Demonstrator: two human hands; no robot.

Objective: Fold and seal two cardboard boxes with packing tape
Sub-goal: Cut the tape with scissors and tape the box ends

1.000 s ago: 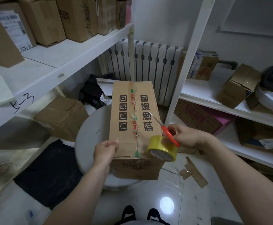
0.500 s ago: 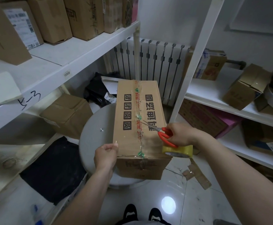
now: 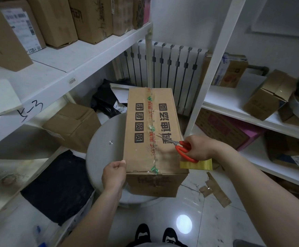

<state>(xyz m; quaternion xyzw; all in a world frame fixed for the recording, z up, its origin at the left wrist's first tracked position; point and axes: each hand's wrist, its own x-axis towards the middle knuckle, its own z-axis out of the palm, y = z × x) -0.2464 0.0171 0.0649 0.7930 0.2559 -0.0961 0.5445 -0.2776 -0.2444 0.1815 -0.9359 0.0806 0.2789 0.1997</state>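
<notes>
Two black shoes (image 3: pixel 155 235) stand on the glossy white tiled floor (image 3: pixel 216 225). Above them, the left hand (image 3: pixel 114 175) grips the near left corner of the brown cardboard box (image 3: pixel 139 125), with its fingers curled against the side and the thumb on the top edge. The box lies closed on the round white counter (image 3: pixel 106 132), its near end overhanging the rim, and a clear printed tape strip (image 3: pixel 152 129) runs along its top seam.

At the box's near right edge, the right hand (image 3: pixel 201 148) has its fingers curled through the handles of the red-handled metal scissors (image 3: pixel 182 148). The blades are slightly parted over the box top, beside the seam. The yellow roll of packing tape (image 3: pixel 196 164) sits edge-on just under that hand and touches the box's corner. Which fingers carry it cannot be told.

Torn cardboard scraps (image 3: pixel 216 192) lie on the floor to the right. Farther back are a white ribbed radiator (image 3: pixel 171 72) and a white metal shelf (image 3: pixel 84 56) loaded with stacked brown cartons (image 3: pixel 90 16).
</notes>
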